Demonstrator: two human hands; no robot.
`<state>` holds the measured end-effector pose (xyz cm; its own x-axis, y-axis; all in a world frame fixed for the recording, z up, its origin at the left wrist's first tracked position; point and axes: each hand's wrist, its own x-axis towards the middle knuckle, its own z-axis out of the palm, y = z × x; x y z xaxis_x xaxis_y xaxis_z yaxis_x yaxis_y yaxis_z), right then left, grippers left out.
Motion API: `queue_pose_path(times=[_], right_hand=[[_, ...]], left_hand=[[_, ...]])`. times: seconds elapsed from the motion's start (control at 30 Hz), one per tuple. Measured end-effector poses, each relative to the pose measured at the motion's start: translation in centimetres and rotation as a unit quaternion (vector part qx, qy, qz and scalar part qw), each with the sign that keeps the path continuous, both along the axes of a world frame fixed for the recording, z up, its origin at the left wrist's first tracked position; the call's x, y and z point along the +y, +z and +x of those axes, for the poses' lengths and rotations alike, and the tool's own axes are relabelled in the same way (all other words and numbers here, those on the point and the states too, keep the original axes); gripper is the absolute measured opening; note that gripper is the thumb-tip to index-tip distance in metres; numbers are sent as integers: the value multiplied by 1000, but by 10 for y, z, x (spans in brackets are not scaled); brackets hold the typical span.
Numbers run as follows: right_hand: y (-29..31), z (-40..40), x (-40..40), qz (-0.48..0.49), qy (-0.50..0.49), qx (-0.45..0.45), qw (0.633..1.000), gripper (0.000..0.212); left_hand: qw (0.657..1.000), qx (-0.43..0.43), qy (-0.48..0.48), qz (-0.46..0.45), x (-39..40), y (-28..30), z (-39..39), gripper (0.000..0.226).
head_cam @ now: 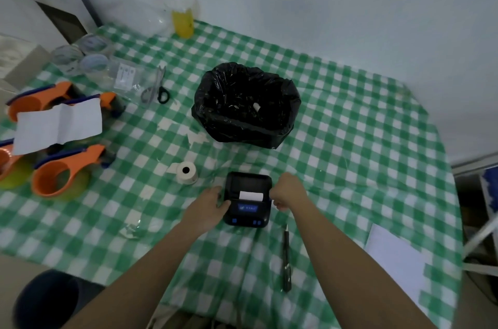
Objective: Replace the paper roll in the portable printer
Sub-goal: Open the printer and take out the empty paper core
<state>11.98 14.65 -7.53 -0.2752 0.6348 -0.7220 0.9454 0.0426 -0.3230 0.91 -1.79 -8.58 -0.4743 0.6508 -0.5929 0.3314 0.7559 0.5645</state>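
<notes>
A small black portable printer (248, 210) lies on the green checked tablecloth, its lid open toward the far side. A white paper roll (251, 195) shows inside its bay. My left hand (213, 200) grips the printer's left side. My right hand (287, 191) holds the right side near the lid hinge, fingers curled. A second white paper roll (186, 172) stands on the cloth to the left of the printer, a loose end trailing from it.
A bin lined with a black bag (246, 105) stands behind the printer. Scissors (157, 88) lie at the back left, orange tape dispensers (67, 169) and a paper sheet at the left. A dark pen (286, 258) and a white sheet (396, 258) lie near right.
</notes>
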Motion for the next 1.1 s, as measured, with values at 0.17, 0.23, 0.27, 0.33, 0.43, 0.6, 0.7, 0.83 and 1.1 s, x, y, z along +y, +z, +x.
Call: queue_pose_path(times=[0.17, 0.23, 0.27, 0.33, 0.43, 0.6, 0.7, 0.83, 1.1], right_hand=[[-2, 1, 5, -29, -6, -9, 1000, 23], [0, 1, 5, -36, -1, -12, 999, 21], [0, 1, 5, -31, 3, -10, 999, 20], [1, 2, 3, -14, 20, 0, 1000, 20], [-1, 13, 0, 31, 67, 15, 997, 20], [-6, 34, -31, 130, 23, 176, 976, 29], [-18, 27, -44, 141, 19, 197, 970, 41], [-28, 14, -46, 137, -2, 164, 977, 26], [28, 13, -38, 54, -110, 345, 931, 14]], left_hand=[[1000, -7, 15, 4, 1, 2, -2, 39], [1000, -15, 24, 7, 0, 3, -2, 36], [999, -18, 26, 10, 0, 3, -2, 35], [999, -17, 29, 22, -1, 4, -2, 31], [999, -4, 20, 29, -2, 5, -3, 26], [999, 6, 7, 30, -4, 6, -4, 41], [999, 17, 1, 31, -4, 10, -2, 39], [999, 23, -5, 40, -5, 16, 0, 42], [991, 26, 71, 114, -3, 31, -26, 36]])
